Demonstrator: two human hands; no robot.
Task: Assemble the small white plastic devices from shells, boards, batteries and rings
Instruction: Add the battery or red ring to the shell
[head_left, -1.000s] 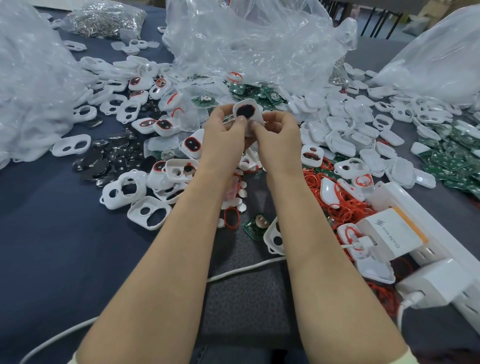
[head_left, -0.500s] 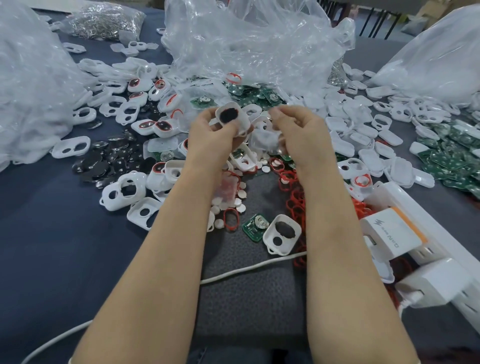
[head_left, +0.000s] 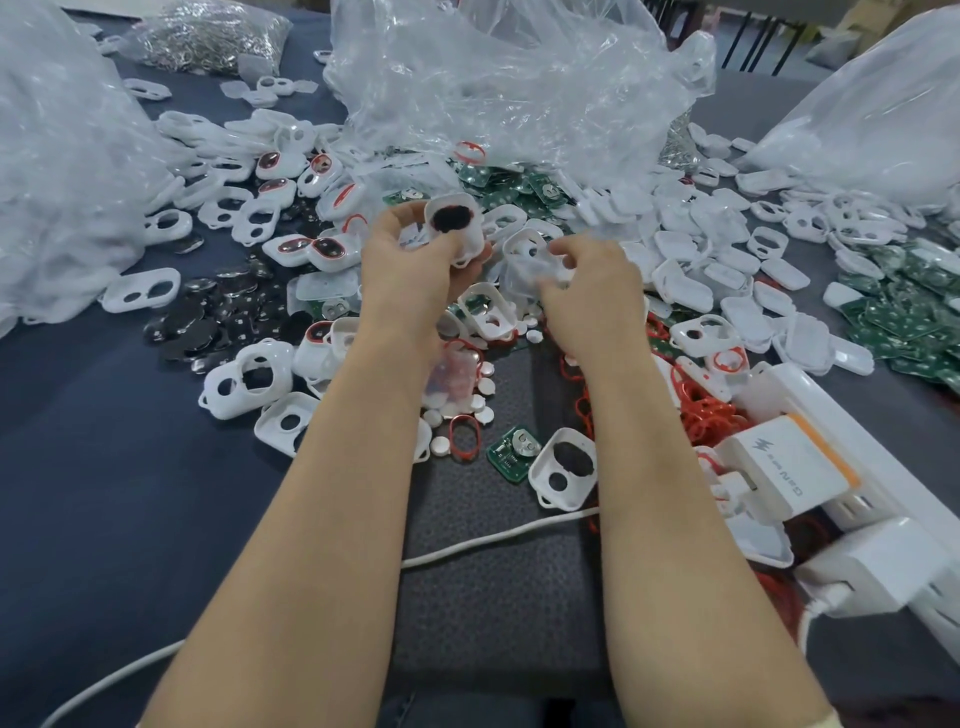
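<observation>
Now lower, right hand (head_left: 587, 283) covers a blurred shell (head_left: 527, 254), grip unclear; left hand (head_left: 410, 260) pinches a dark-holed shell (head_left: 453, 224)

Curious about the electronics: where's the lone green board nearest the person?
In the head view the green board lies on the dark mat, between a red ring (left) and a white shell (right).

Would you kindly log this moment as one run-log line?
left hand: holds white shell | right hand: grips pale part, blurred

head cam | worn on person | faces forward-down | close over forearms | parts-strewn table (head_left: 93, 509) fills frame
</observation>
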